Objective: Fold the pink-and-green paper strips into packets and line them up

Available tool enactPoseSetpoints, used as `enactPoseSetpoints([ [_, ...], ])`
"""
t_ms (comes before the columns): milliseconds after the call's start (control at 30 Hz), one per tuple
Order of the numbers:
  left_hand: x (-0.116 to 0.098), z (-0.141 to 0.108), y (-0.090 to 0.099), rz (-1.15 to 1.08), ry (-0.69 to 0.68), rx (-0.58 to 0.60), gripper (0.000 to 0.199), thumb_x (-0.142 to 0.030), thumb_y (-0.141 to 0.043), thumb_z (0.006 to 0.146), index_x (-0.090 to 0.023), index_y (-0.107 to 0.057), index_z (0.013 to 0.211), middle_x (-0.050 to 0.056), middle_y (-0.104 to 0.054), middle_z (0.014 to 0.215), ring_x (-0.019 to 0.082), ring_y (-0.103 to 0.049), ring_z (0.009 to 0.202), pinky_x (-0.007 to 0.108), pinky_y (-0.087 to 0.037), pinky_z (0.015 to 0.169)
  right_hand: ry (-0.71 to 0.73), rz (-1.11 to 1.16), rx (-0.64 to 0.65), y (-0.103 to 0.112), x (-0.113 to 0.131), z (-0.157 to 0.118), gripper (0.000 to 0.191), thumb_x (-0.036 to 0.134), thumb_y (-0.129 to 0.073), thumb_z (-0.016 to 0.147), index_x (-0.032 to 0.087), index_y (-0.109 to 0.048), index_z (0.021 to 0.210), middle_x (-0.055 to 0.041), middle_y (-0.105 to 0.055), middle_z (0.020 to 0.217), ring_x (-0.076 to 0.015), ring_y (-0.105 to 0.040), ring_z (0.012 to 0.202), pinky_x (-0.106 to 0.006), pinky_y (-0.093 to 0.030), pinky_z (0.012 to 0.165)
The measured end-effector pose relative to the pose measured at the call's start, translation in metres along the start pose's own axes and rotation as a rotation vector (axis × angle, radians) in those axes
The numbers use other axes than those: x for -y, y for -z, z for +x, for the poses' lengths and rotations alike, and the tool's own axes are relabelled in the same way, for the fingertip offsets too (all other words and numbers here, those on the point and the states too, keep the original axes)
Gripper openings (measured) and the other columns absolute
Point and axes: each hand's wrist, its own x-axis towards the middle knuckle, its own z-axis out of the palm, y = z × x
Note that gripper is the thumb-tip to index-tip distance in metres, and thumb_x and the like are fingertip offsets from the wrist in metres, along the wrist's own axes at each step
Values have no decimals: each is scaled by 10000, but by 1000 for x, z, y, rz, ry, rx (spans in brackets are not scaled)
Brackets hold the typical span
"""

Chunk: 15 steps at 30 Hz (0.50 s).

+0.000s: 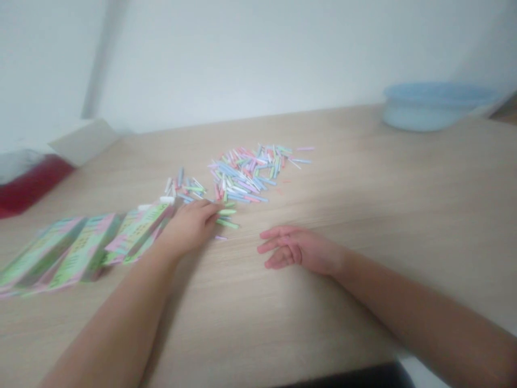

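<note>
Head view: the left hand (197,223) is bent over green sticks (226,212) at its fingertips; whether it pinches them cannot be told. The right hand (301,250) lies near, fingers apart and loosely curled, no item seen in it. Loose pastel sticks (242,178) are heaped just beyond the left hand. At least 3 printed boxes (83,250) lie left of that hand, contents not visible; their lettering is blurred, illegible. Well beyond the right hand, to its right, stands a blue basin (430,110), interior not discernible.
</note>
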Motion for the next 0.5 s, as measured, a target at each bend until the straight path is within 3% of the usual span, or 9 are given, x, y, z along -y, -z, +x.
enactPoseSetpoints([
  [167,18,-6,8,-74,-70,214,356,-335,-511,913,-317,-753,1173,29,-748,1197,263,-664,1118,392,-472,1054,9,17,40,0,1,1,339,303,-580,945,151,-653,1240,-140,-745,1194,-233,-777,913,-391,-587,862],
  [300,30,-10,7,-58,60,254,411,-356,-507,885,-294,-726,1227,32,-723,1291,274,-660,1160,378,-479,1045,-38,136,73,3,5,3,415,347,-407,1006,139,-622,1294,-153,-746,1204,-253,-761,996,-461,-515,1004],
  [500,37,-13,2,65,156,282,421,-273,-488,811,-278,-726,1157,59,-753,1151,295,-698,1025,387,-524,920,-60,205,34,3,6,4,459,351,-285,1052,139,-580,1333,-156,-745,1212,-259,-726,1110,-491,-408,1121],
])
